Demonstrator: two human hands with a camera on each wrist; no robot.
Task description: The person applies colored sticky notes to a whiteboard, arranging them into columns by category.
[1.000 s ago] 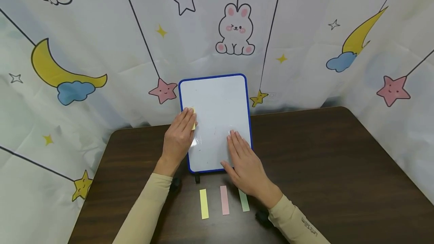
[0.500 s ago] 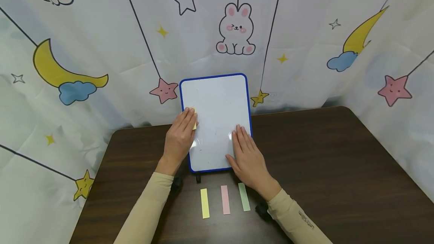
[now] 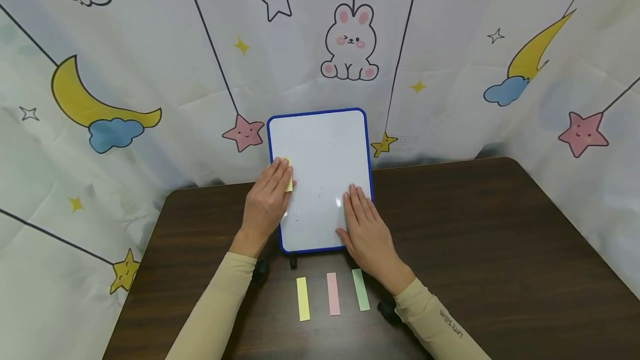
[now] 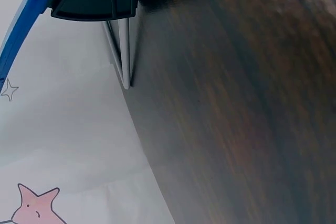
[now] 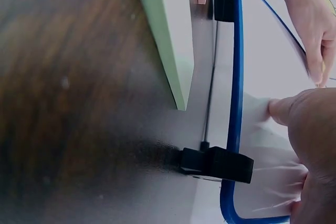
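A whiteboard (image 3: 320,154) with a blue frame stands tilted back on the table. My left hand (image 3: 265,204) lies along its left edge, fingers straight and together, over a yellow sticky note (image 3: 289,184) on the white surface. Most of that note is hidden under the fingers. On the lower right of the board, my right hand (image 3: 367,235) rests with its fingers extended, reaching up along the right edge. The right wrist view shows the right thumb (image 5: 281,111) against the white face. My left hand does not appear in its own wrist view.
Narrow yellow (image 3: 303,299), pink (image 3: 333,294) and green (image 3: 360,290) sticky-note pads lie in a row before the board. Black feet (image 5: 218,163) hold its lower edge, and a metal stand leg (image 4: 125,51) props it behind. A printed curtain (image 3: 200,71) hangs behind the dark table (image 3: 475,249).
My right hand has slid right and slightly up across the board to its right edge, uncovering the top of the green pad. The left hand has stayed in place over the yellow note.
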